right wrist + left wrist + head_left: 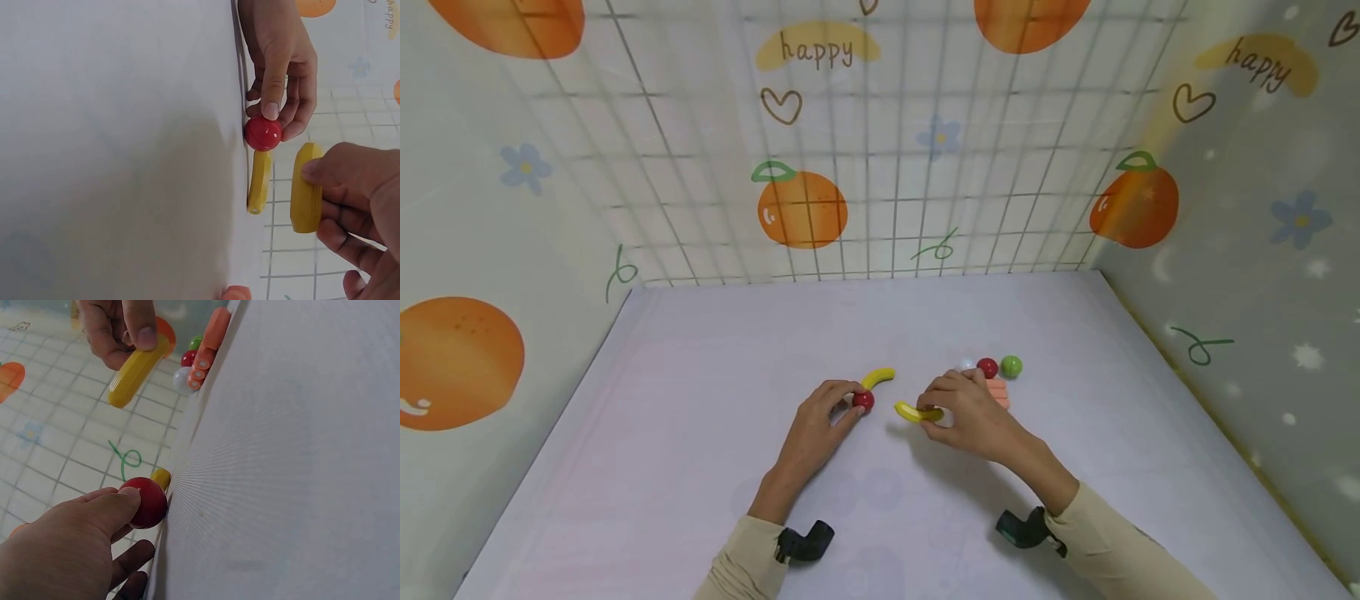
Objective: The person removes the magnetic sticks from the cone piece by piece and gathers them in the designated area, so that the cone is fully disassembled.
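My left hand (814,427) pinches a small glossy red ball (863,402) between thumb and fingers, low at the tabletop. Just behind that ball lies a yellow toy banana (880,377); in the right wrist view this banana (260,181) reaches away from the ball. A second yellow toy banana (306,189) is pinched between the thumb and fingers of my right hand (972,417). It is raised off the surface, a short way to the right of the red ball. In the left wrist view the held banana (139,372) tilts downward.
Behind my right hand are another red ball (987,367), a green ball (1012,367) and a whitish ball (965,364). Several salmon-pink sticks (998,392) lie together there, partly covered by the hand. A printed curtain over a wire grid (895,200) borders the white table (715,350).
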`<state>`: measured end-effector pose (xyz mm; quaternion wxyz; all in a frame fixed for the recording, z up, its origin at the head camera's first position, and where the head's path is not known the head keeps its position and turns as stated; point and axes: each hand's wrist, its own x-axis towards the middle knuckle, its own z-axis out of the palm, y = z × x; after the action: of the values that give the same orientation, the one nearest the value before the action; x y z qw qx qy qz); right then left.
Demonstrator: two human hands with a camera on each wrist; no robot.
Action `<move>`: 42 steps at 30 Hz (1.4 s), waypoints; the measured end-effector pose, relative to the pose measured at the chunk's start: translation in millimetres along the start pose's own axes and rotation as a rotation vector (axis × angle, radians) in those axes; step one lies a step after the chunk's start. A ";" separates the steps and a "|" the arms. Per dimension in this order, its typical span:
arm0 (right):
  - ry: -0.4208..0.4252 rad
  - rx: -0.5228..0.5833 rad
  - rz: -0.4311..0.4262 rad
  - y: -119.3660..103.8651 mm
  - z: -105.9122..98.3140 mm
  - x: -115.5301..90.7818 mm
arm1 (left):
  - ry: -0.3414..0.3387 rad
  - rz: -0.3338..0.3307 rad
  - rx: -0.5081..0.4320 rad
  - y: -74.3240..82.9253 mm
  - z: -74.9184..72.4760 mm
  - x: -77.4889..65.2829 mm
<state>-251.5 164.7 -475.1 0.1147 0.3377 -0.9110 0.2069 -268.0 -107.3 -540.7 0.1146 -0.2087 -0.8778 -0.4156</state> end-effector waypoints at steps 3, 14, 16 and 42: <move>-0.007 -0.002 0.007 0.8 -1.1 -2.0 | 0.000 0.000 0.005 -0.1 0.3 0.0; -0.018 -0.024 0.025 2.7 -4.0 -8.6 | -0.012 -0.024 0.005 -0.2 -0.3 -0.4; -0.017 -0.021 0.024 3.1 -3.8 -9.5 | -0.010 -0.023 0.005 -0.3 -0.4 -0.4; 0.049 -0.042 -0.060 9.3 -8.7 -21.9 | -0.026 -0.045 -0.003 0.2 0.1 0.2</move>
<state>-240.7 187.4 -477.7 0.1501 0.3571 -0.9017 0.1921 -268.1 -107.1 -540.5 0.0936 -0.1942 -0.8831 -0.4167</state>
